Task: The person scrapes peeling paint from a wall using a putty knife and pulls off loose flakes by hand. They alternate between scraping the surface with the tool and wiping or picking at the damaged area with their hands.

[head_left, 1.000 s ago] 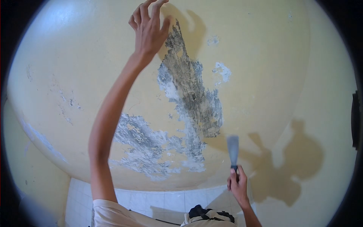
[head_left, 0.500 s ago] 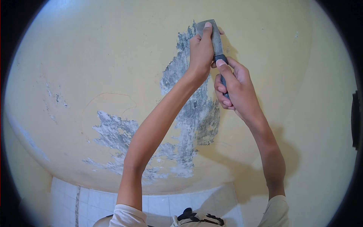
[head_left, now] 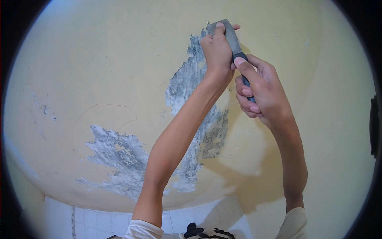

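Observation:
A scraper with a grey metal blade and a dark handle is tilted against the yellow wall. My right hand is wrapped round its handle, thumb laid along the neck. Higher up, my left hand grips the blade, its thumb on the face and its other fingers mostly hidden behind. The blade's upper edge lies by the top of a bare grey patch where the paint is gone. My left forearm crosses in front of part of that patch.
Lower left is a second bare patch with ragged paint edges. Small chips mark the wall farther left. White tiles run along the bottom. A dark object shows at the right edge.
Both hands and the scraper have shifted slightly right in view, and the scraper leans more. A left fingertip now shows more beyond the blade's right edge. The view has moved a little.

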The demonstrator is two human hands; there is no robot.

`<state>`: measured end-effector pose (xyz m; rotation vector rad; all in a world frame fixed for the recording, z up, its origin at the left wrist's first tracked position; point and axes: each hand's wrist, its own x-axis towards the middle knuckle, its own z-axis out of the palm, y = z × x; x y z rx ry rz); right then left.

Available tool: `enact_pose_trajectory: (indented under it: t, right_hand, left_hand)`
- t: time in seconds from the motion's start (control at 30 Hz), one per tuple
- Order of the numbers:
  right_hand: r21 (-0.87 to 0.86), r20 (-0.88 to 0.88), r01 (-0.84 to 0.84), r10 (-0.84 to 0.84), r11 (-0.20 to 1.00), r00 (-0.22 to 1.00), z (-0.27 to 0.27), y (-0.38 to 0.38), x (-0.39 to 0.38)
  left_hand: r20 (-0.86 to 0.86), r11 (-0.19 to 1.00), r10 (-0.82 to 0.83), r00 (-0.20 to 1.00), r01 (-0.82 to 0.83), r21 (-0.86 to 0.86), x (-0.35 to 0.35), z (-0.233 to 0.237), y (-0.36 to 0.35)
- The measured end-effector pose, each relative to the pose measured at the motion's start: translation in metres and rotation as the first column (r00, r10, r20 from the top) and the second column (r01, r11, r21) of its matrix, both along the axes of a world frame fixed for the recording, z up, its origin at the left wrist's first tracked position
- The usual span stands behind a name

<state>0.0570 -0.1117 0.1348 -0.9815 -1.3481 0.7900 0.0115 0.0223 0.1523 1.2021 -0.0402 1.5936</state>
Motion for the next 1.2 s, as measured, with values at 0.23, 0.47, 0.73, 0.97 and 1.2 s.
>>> enact_pose_trajectory:
  t: [0.23,0.47,0.73,0.97,1.2]
  right_hand:
    - [0.057,0.039,0.028,-0.03,0.998,0.999,-0.007,0.008,-0.004]
    - [0.008,0.042,-0.014,0.014,1.0,0.999,-0.017,0.008,0.004]
    - [0.044,-0.052,0.025,-0.023,0.999,0.998,-0.015,0.0,-0.016]
    - [-0.001,-0.081,-0.029,0.028,1.0,0.996,-0.019,0.004,-0.003]
    - [0.019,-0.079,-0.026,0.028,0.999,0.997,-0.014,0.003,-0.01]
  left_hand:
    - [-0.001,1.0,0.005,1.0,-0.005,0.012,0.0,0.0,0.0]
    - [-0.01,1.0,0.014,1.0,-0.014,-0.017,-0.003,-0.007,0.006]
    - [-0.078,0.996,0.086,0.993,-0.083,0.035,-0.009,-0.012,0.001]
    - [-0.077,0.999,-0.012,0.997,0.009,-0.035,-0.009,-0.012,-0.009]
    - [-0.03,0.997,0.008,1.0,-0.011,-0.081,-0.011,-0.005,-0.006]
